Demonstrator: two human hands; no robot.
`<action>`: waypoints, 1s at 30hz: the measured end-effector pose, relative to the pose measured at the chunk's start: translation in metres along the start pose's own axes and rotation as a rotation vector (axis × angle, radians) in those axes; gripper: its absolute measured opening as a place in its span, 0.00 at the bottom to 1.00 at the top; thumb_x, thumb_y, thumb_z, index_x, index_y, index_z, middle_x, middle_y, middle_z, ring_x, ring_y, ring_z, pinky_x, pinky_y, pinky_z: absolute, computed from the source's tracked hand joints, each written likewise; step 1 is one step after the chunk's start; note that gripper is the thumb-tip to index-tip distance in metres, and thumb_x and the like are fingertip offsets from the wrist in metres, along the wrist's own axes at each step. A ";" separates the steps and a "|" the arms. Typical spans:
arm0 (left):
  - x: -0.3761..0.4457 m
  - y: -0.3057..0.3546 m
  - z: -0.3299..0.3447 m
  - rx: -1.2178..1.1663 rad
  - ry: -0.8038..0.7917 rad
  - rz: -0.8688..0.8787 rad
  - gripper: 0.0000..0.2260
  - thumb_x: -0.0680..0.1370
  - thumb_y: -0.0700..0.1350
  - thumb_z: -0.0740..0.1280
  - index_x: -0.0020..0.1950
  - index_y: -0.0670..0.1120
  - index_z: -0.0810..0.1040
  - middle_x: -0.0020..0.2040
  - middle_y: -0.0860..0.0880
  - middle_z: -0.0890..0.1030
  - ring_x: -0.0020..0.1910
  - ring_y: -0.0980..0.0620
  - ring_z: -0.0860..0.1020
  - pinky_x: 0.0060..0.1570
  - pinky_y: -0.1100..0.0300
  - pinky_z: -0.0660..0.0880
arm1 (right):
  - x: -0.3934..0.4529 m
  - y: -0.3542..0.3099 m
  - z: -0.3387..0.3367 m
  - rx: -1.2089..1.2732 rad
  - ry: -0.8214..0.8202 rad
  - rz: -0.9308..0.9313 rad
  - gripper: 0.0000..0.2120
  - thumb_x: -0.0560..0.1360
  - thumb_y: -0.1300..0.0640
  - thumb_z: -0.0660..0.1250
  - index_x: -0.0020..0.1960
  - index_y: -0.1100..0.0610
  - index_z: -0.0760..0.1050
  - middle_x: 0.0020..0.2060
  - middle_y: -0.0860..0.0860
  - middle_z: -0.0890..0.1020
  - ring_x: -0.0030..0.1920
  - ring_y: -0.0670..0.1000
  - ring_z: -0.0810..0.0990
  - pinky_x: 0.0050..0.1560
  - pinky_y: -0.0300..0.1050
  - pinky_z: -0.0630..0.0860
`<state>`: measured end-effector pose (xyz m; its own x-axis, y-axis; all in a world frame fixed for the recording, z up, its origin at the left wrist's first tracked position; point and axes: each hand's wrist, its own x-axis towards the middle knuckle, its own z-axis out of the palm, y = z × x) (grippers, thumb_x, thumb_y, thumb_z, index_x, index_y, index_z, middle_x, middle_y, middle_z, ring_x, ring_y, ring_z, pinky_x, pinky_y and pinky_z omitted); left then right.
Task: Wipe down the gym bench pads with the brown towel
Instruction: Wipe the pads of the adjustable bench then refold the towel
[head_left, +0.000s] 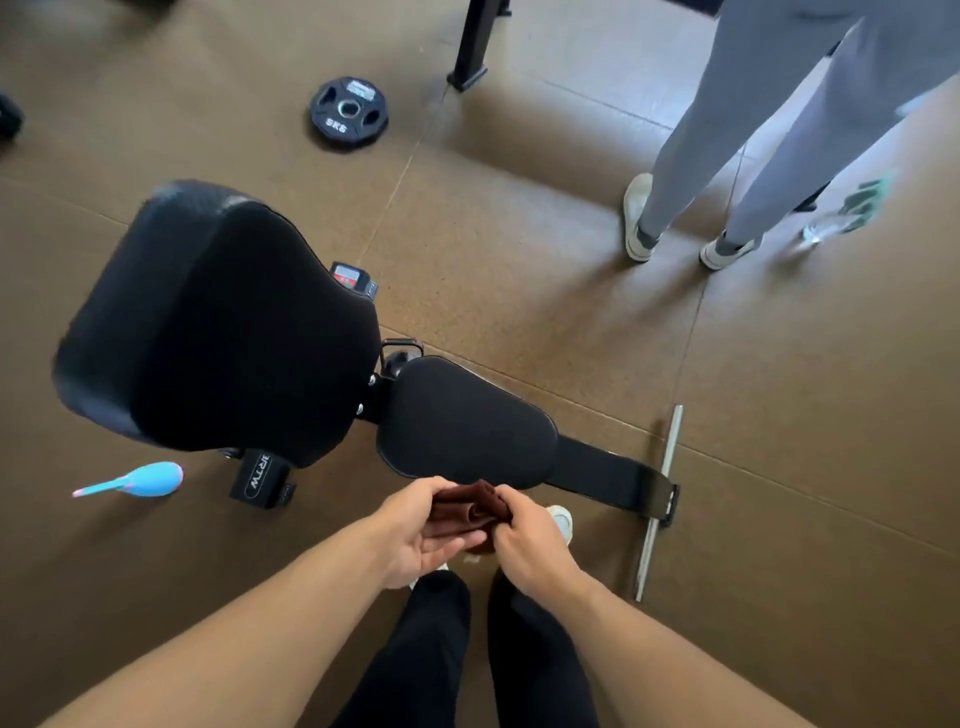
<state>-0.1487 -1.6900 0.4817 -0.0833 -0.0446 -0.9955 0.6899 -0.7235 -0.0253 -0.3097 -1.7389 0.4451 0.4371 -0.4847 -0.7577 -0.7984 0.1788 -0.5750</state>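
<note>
step: prep, wiping not begun. towel (470, 512) bunched at lower centre, just below seat pad (462, 421). left hand (421, 535) cups it, fingers half curled; right hand (524, 540) pinches edge. back pad (218, 332) at centre left, untouched. next: judged, press towel flat on pad.

Brown mat floor (779, 389), weight plate (348, 112) lying flat.

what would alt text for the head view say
Both hands, left hand and right hand, hold a folded brown towel just off the small bench pad; the large bench pad lies left. A weight plate rests on the floor.
</note>
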 end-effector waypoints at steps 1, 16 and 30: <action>0.011 0.003 0.000 0.003 0.020 0.000 0.15 0.80 0.49 0.67 0.56 0.38 0.83 0.46 0.40 0.87 0.39 0.45 0.87 0.25 0.62 0.79 | 0.012 0.005 -0.001 0.022 -0.052 0.017 0.17 0.73 0.57 0.58 0.56 0.45 0.80 0.49 0.45 0.85 0.52 0.48 0.83 0.58 0.55 0.81; 0.205 0.028 -0.026 0.685 0.507 0.635 0.06 0.79 0.47 0.68 0.56 0.52 0.79 0.58 0.53 0.81 0.57 0.51 0.79 0.52 0.57 0.74 | 0.188 0.081 0.005 -0.612 0.510 -0.231 0.23 0.78 0.61 0.61 0.72 0.54 0.75 0.71 0.54 0.75 0.73 0.58 0.70 0.77 0.55 0.63; 0.277 0.031 -0.035 1.234 0.547 1.276 0.14 0.77 0.54 0.71 0.60 0.50 0.81 0.57 0.53 0.78 0.59 0.51 0.74 0.58 0.55 0.70 | 0.205 0.162 -0.028 -0.958 0.525 -0.393 0.31 0.73 0.64 0.67 0.77 0.56 0.72 0.74 0.57 0.74 0.78 0.61 0.67 0.81 0.63 0.55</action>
<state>-0.1249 -1.7006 0.2025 0.3862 -0.8798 -0.2773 -0.7295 -0.4753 0.4919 -0.3606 -1.8333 0.2052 0.6779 -0.6987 -0.2287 -0.7304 -0.6752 -0.1024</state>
